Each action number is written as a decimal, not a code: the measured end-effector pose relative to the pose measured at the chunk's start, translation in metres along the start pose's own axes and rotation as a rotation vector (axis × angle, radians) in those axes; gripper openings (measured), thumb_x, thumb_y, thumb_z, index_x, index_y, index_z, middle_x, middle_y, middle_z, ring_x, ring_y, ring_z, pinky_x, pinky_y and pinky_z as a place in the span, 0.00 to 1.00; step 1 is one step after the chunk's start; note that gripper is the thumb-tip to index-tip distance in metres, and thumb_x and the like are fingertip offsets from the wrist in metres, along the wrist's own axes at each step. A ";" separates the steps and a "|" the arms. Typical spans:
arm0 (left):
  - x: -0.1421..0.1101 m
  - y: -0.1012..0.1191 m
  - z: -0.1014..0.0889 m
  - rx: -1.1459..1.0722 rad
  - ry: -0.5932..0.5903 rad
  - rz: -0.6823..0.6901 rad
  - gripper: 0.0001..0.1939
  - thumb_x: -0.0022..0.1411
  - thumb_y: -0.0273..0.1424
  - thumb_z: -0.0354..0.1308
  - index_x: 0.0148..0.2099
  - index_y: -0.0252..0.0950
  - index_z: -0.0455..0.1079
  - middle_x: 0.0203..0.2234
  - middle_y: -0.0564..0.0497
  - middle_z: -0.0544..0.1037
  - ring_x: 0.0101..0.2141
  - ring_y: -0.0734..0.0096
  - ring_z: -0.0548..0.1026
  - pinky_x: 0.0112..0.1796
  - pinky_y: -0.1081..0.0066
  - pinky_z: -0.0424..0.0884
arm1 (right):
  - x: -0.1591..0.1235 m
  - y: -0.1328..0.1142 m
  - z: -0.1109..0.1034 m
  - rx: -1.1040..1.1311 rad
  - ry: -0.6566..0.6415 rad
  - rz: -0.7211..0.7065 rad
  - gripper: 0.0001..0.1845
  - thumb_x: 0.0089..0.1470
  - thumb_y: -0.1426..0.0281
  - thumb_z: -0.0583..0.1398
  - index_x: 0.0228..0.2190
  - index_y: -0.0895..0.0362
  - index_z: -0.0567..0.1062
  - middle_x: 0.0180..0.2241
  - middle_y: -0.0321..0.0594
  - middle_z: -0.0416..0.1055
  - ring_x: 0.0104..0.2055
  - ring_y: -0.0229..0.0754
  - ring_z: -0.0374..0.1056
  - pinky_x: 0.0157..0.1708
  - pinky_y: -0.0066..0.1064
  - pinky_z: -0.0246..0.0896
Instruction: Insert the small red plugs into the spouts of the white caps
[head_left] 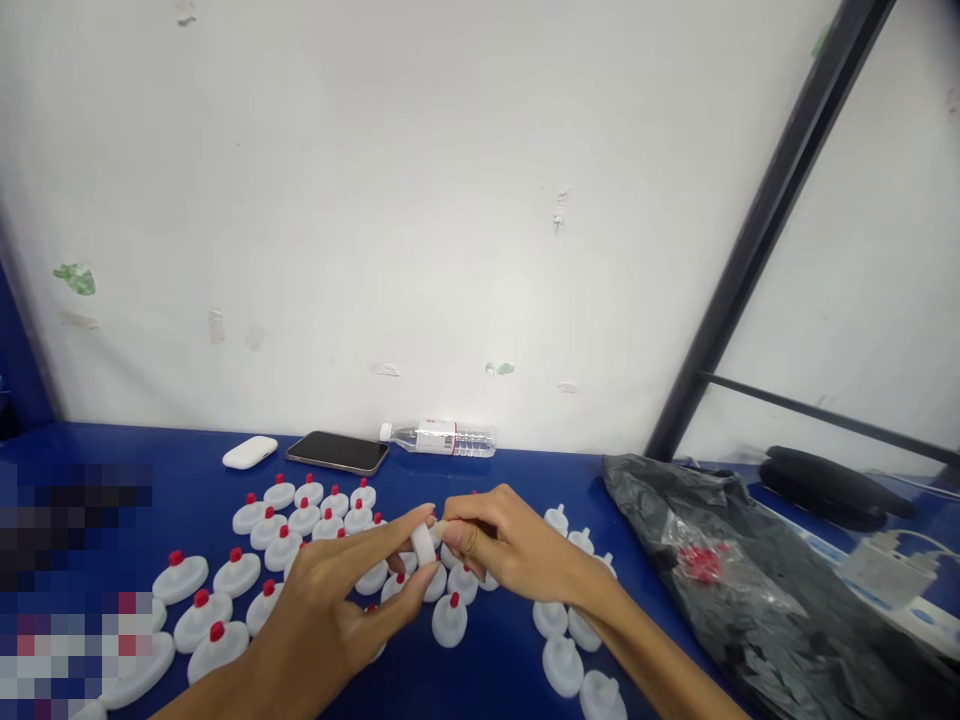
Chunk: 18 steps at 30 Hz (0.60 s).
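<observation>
Between the thumb and fingers of my left hand (341,590), a white plastic nozzle cap (424,545) is held on its side, its spout facing right. My right hand (502,545) pinches at that spout; its fingertips cover the end, so I cannot tell whether a red tip is on it. Below my hands stands a white nozzle cap with a red tip (450,620), and several more like it spread to the left, such as a red-tipped cap (217,650). Right of my right wrist sit several white caps without red tips (562,665).
Along the back of the blue table (495,690) lie a white earphone case (250,452), a phone (337,452) and a clear water bottle (442,438). At right, a dark plastic bag (720,620) carries a clear bag of red tips (703,563). A white charger (889,568) is beyond.
</observation>
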<state>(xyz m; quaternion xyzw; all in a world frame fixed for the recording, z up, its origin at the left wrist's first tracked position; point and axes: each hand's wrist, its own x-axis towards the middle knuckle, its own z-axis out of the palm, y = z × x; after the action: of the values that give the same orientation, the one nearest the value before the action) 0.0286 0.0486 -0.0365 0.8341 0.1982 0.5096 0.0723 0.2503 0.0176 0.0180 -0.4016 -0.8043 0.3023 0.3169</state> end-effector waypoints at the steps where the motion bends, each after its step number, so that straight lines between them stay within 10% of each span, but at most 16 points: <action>1: 0.001 0.000 0.000 0.020 0.004 0.007 0.19 0.73 0.34 0.57 0.64 0.50 0.66 0.28 0.60 0.80 0.21 0.75 0.77 0.24 0.77 0.76 | 0.000 -0.001 -0.001 -0.008 0.002 0.004 0.18 0.69 0.65 0.57 0.26 0.53 0.64 0.20 0.26 0.59 0.21 0.32 0.54 0.22 0.27 0.47; 8: -0.001 -0.001 0.000 0.249 -0.085 0.028 0.22 0.77 0.41 0.51 0.69 0.45 0.60 0.58 0.50 0.77 0.58 0.58 0.74 0.54 0.62 0.76 | -0.003 0.000 -0.022 -0.359 0.185 0.090 0.29 0.72 0.57 0.49 0.20 0.54 0.50 0.19 0.27 0.46 0.22 0.33 0.43 0.24 0.31 0.42; 18: 0.000 -0.002 -0.002 0.164 -0.138 0.046 0.17 0.76 0.29 0.48 0.63 0.42 0.65 0.52 0.51 0.74 0.54 0.66 0.71 0.56 0.67 0.66 | -0.007 0.019 -0.036 -0.745 0.106 0.300 0.30 0.62 0.66 0.57 0.12 0.55 0.54 0.15 0.26 0.42 0.20 0.35 0.34 0.26 0.34 0.35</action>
<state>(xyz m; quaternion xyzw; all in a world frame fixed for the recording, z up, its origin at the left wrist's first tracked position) 0.0258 0.0504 -0.0365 0.8747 0.2146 0.4346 0.0057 0.2894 0.0298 0.0242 -0.6169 -0.7738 0.0118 0.1431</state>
